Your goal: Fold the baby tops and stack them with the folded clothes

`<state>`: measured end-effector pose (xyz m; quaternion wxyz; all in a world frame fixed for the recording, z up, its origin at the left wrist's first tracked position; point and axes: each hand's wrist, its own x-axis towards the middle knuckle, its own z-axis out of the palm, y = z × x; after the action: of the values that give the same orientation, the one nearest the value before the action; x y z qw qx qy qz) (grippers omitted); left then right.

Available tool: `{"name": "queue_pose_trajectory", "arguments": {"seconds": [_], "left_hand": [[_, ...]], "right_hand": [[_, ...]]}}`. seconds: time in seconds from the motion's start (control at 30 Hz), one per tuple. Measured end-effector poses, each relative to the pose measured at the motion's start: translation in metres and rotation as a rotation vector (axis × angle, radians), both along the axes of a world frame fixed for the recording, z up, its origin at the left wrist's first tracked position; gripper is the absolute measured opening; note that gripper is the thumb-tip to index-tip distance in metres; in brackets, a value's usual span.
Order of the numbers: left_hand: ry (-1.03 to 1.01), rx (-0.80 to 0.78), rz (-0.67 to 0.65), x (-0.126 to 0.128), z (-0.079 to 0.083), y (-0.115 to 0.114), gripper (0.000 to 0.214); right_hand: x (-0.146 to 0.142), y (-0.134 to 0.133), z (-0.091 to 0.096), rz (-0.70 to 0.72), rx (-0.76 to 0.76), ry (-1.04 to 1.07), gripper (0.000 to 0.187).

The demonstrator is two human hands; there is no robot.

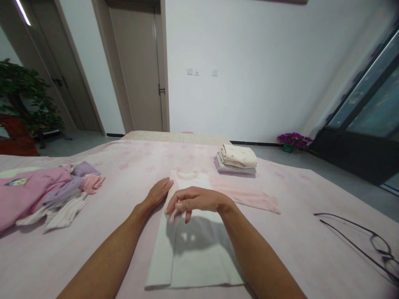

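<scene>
A white long-sleeved shirt (pixel 199 257) with pink sleeves lies spread in front of me, collar pointing away. Its left side is folded inward, while the right sleeve (pixel 255 198) stretches out across the bed. My left hand (pixel 159 190) rests flat on the shirt's left shoulder edge, its fingers pointing toward the collar. Crossing over the shirt's middle, my right hand (pixel 195 201) pinches a bit of pink sleeve between thumb and fingers near the folded left edge. Its shadow falls on the white fabric.
Folded clothes (pixel 238 160) are stacked beyond the right sleeve. A loose heap of pink, purple and striped clothes (pixel 46 191) lies at the left. Black-framed eyeglasses (pixel 368 241) lie at the right on the pink floral sheet (pixel 124 166).
</scene>
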<state>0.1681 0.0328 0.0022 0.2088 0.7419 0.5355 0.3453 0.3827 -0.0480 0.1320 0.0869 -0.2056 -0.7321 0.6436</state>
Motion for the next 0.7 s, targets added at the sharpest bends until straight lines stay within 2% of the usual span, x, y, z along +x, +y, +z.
{"name": "queue_pose_trajectory", "arguments": {"seconds": [0.07,0.17,0.3,0.43,0.5,0.6,0.7], "left_hand": [[0.006,-0.026,-0.044,0.001,0.003,-0.002,0.044],[-0.004,-0.010,-0.051,0.001,0.003,-0.002,0.037],[-0.035,-0.003,0.051,-0.002,0.000,-0.003,0.034],[-0.063,-0.003,0.159,-0.005,-0.001,-0.005,0.038],[-0.077,-0.002,0.192,-0.005,0.000,-0.005,0.038],[-0.091,-0.010,0.199,-0.004,0.001,-0.006,0.037],[-0.109,-0.034,0.192,-0.004,0.002,-0.007,0.039]], "right_hand": [[0.003,0.000,-0.001,0.087,-0.088,-0.096,0.045],[-0.001,0.004,-0.013,-0.037,-0.055,-0.143,0.043],[-0.003,0.013,-0.029,-0.183,0.154,-0.288,0.020],[0.001,0.018,-0.034,-0.367,0.449,-0.488,0.016],[0.001,0.020,-0.038,-0.457,0.505,-0.519,0.021],[-0.002,0.022,-0.049,-0.545,0.510,-0.501,0.036],[-0.007,0.027,-0.064,-0.630,0.392,-0.429,0.053]]}}
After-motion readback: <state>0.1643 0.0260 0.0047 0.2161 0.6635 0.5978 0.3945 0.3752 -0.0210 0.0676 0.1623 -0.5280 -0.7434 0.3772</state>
